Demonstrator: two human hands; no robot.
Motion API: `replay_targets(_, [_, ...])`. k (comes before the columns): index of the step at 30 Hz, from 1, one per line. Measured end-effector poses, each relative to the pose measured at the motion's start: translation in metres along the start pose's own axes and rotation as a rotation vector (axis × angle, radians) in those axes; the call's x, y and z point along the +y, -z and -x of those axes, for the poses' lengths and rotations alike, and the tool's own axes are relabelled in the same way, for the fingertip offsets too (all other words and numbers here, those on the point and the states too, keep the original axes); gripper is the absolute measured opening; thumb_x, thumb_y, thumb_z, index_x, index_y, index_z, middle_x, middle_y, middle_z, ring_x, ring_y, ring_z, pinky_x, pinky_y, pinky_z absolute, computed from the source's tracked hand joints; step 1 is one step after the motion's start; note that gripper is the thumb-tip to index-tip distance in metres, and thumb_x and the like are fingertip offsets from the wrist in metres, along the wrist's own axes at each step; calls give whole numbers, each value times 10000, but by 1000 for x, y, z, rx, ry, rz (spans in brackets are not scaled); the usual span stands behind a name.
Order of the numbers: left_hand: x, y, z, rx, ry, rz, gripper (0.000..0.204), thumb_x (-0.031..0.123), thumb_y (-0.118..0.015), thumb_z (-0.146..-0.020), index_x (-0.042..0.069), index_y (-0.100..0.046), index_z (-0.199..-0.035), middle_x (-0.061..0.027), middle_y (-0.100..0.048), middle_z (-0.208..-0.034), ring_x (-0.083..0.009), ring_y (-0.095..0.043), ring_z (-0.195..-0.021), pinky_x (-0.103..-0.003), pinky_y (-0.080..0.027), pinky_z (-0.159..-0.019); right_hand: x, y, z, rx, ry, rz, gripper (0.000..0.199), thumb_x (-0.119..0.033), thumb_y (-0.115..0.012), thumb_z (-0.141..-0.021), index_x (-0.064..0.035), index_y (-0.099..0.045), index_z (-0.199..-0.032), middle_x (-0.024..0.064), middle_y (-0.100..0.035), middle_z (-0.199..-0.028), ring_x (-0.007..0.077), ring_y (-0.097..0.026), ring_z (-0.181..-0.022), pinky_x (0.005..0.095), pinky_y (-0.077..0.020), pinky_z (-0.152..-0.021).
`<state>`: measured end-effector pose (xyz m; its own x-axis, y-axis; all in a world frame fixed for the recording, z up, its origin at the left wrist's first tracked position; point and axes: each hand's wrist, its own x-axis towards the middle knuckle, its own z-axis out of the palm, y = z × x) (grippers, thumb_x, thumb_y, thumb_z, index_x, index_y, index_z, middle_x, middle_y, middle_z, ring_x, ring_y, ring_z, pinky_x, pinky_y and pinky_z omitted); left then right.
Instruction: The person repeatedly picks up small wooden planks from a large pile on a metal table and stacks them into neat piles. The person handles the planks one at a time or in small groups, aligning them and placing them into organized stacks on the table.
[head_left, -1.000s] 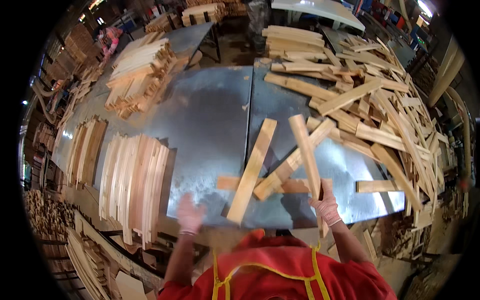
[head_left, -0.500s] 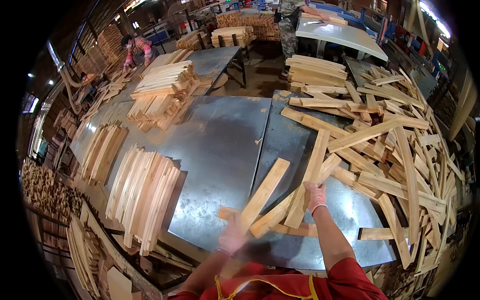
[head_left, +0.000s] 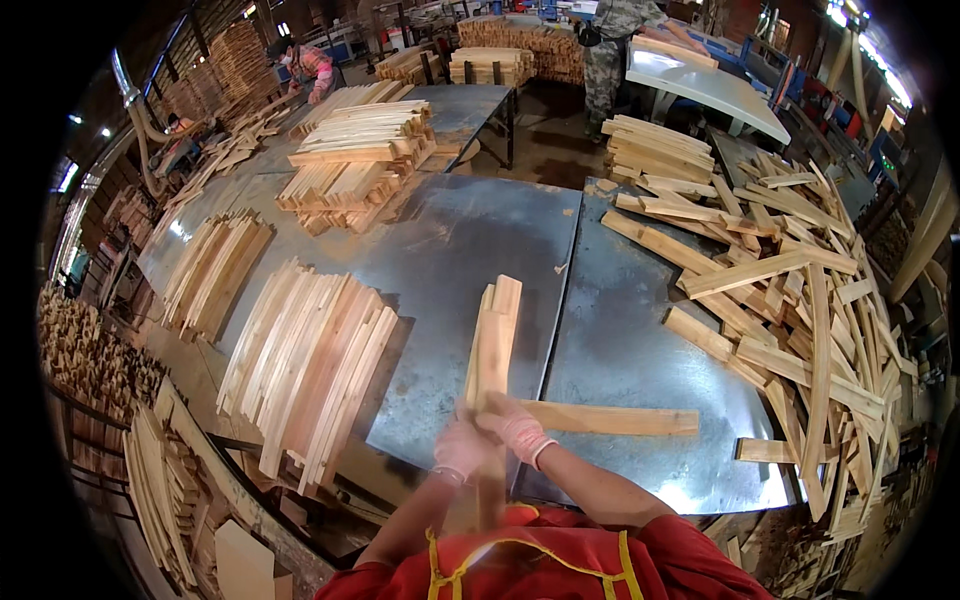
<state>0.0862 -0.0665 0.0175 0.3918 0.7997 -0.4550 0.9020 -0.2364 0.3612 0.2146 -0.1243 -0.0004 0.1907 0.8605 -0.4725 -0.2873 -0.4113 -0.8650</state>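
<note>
Close to my body, a small bundle of wooden boards [head_left: 494, 345] points away from me over the metal table [head_left: 640, 370]. My left hand [head_left: 461, 447], in a pale pink glove and slightly blurred, is closed round the bundle's left side. From the other side my right hand [head_left: 516, 428], gloved alike, grips the same boards with its fingers wrapped over them. Their near ends run back between my forearms toward the red apron. Another single board [head_left: 620, 419] lies crosswise on the table, just right of my right hand.
Neat rows of boards [head_left: 308, 360] stand on the left, with a higher stack [head_left: 350, 170] behind them. A jumbled heap of boards [head_left: 790, 300] covers the right side. Two people work farther back, one near a white-topped table [head_left: 710, 90].
Both hands have come together in front of me. The boards they held apart are now gathered, and my right hand has moved left, away from the heap. The view has shifted slightly.
</note>
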Motion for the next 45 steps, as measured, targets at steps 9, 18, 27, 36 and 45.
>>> replay_targets(9, [-86, -18, -50, -278, -253, 1021, 836, 228, -821, -824, -57, -397, -1485, -193, -702, -1221, -260, -706, -1051, -364, -555, -948, 103, 26, -32, 440, 301, 510, 670, -342, -650, -928, -35, -463, -1493, 210, -664, -1304, 398, -633, -1205, 412, -518, -1000])
replay_targets(18, [-53, 30, -25, -314, -344, 991, 685, 235, -811, -842, -11, -518, -1410, -178, -686, -1221, -261, -681, -1110, -395, -564, -948, 78, -42, -2, -234, -157, -805, 547, -404, -672, -995, -104, -563, -1438, 58, -696, -1264, 203, -658, -1121, 364, -540, -960])
replay_targets(27, [-42, 19, -7, -64, -84, 405, 828, 332, -717, -875, 37, -368, -1566, -235, -624, -1397, -394, -596, -1303, -451, -480, -1071, 61, -2, 4, -122, -237, 203, 664, -528, -693, -956, -56, -584, -1408, 103, -710, -1216, 199, -666, -1096, 370, -528, -918])
replay_targets(36, [-57, 0, -9, -98, -118, 262, 992, 430, -725, -904, 115, -169, -1662, -235, -626, -1374, -386, -618, -1267, -428, -492, -1061, 51, -26, -8, -121, 80, 235, 810, -695, -593, -943, -19, -542, -1387, 166, -715, -1085, 275, -688, -1012, 340, -515, -907])
replay_targets(45, [-123, 62, -5, 78, 43, -100, 760, 255, -689, -870, 146, -388, -1559, -228, -626, -1295, -408, -649, -1175, -476, -544, -972, 16, 12, 9, 108, 247, 1454, 905, -540, -699, -850, -119, -379, -1585, 174, -452, -1590, 374, -424, -1472, 472, -336, -1213])
